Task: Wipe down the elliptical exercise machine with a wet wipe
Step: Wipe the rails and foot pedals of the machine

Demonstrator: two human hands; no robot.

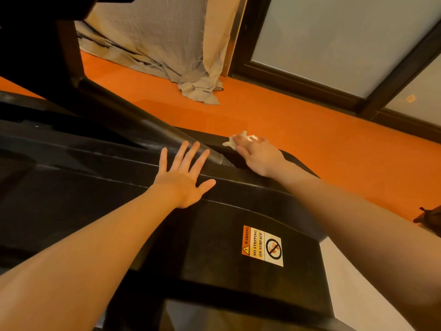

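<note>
The elliptical exercise machine (238,211) fills the lower part of my view, its dark housing running from under my arms out toward the orange floor (310,144). Nearest me sits the warning sticker (262,246) forbidding stepping on the surface; a wet pass over it could lift its edge, so I judge it wants a light touch. Further out, my left hand (183,175) lies flat with fingers spread, bracing on the housing beside the slanted rail (167,132). It holds nothing. If that rail shifts under weight, the fingertips resting against it could get caught. Beyond it, my right hand (256,155) presses the wet wipe (235,139) against the far edge of the cover, fingers laid over it; whether they curl round it I cannot tell. The wipe is bunched and partly overhangs the edge, so a hard stroke outward could push it off onto the floor. Farther still, a draped cloth (167,44) hangs by a dark-framed door (334,44).
</note>
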